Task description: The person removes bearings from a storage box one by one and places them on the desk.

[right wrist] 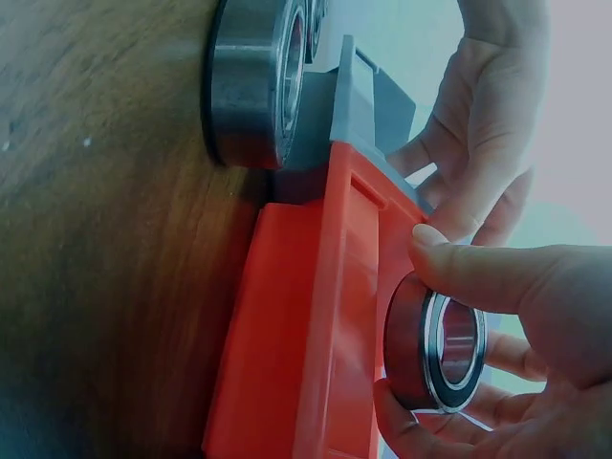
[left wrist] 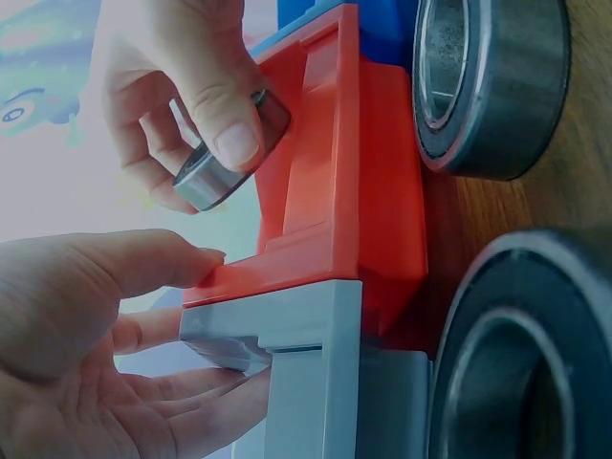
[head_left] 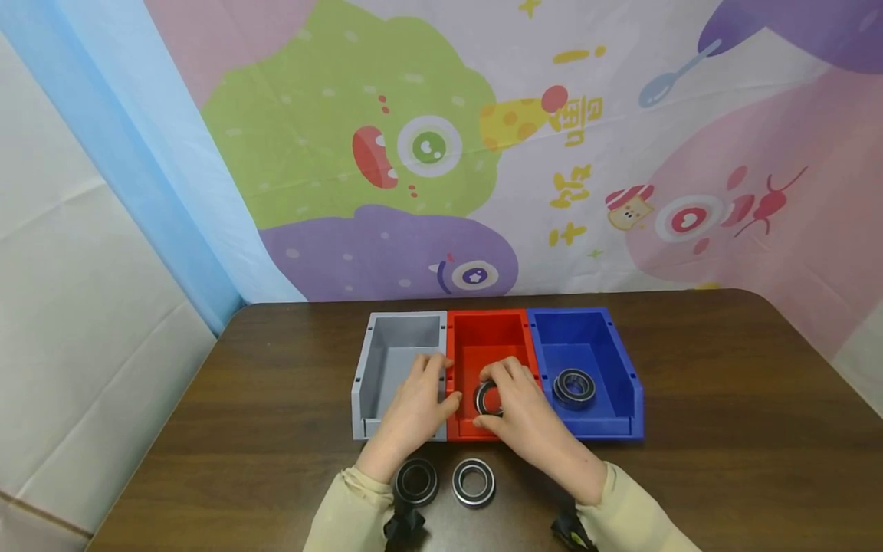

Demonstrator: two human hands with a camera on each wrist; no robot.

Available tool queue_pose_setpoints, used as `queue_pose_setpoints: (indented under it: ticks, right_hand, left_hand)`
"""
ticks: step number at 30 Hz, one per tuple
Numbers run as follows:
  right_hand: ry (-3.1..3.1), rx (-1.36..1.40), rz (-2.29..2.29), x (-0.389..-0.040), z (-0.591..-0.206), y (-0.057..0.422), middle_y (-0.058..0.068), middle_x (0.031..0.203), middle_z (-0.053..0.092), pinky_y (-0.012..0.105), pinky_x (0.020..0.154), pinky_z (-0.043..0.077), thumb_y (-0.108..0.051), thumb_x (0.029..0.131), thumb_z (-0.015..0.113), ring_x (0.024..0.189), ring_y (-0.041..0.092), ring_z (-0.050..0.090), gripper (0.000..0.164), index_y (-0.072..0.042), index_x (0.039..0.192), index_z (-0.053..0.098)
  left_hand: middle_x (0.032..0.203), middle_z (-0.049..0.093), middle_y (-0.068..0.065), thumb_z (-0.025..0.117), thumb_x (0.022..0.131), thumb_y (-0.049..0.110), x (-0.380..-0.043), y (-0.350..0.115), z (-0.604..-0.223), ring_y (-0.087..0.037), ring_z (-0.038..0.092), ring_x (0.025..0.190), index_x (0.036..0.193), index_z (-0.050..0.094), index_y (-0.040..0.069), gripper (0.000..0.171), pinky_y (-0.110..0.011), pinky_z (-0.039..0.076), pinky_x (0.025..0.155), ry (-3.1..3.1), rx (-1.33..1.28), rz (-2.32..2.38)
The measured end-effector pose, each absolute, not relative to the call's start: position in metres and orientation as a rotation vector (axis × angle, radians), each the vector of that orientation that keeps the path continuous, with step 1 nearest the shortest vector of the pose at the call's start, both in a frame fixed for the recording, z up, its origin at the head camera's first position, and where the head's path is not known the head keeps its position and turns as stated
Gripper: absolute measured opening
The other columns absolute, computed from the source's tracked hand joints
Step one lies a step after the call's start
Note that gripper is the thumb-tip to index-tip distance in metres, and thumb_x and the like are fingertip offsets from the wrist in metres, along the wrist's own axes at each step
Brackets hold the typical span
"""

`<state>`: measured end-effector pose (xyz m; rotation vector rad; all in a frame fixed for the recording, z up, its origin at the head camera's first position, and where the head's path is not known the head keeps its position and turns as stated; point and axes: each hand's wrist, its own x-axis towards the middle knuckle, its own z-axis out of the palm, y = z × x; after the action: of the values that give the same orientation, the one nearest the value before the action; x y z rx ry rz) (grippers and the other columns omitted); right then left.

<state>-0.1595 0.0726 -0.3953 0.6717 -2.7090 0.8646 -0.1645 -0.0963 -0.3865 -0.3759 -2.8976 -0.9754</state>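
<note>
My right hand [head_left: 520, 406] holds a ball bearing [head_left: 485, 399] between thumb and fingers, over the front part of the red bin [head_left: 486, 337]. In the right wrist view that bearing [right wrist: 435, 349] is tilted on its edge, its steel ring and dark seal showing. My left hand [head_left: 411, 410] straddles the joined walls of the grey bin [head_left: 366, 376] and the red bin. Its thumb lies along the red wall [left wrist: 277, 273], while its other fingers reach down on the grey side [left wrist: 296, 316] and grip there.
Two more bearings lie on the brown table [head_left: 276, 429] in front of the bins: a dark-faced one [head_left: 416, 500] by the left wrist and a brighter one [head_left: 473, 503]. In the blue bin [head_left: 624, 368] on the right sits bearing stock [head_left: 574, 403]. A printed cloth [head_left: 414, 253] hangs behind.
</note>
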Motion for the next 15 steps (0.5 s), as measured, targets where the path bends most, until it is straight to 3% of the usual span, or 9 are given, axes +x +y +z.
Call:
queue_pose_setpoints:
  ticks: [15]
  right_hand:
    - [-2.720, 0.846, 0.730, -0.139, -0.396, 0.087, -0.002, 0.095, 0.049, 0.029, 0.075, 0.045, -0.017, 0.062, 0.082, 0.087, 0.013, 0.046, 0.048, -0.010, 0.102, 0.057]
  left_hand:
    - [0.112, 0.049, -0.013, 0.062, 0.082, 0.019, -0.164, -0.096, -0.386, -0.020, 0.053, 0.067, 0.118, 0.049, 0.007, 0.040, -0.028, 0.046, 0.059, -2.892, -0.367, -0.958]
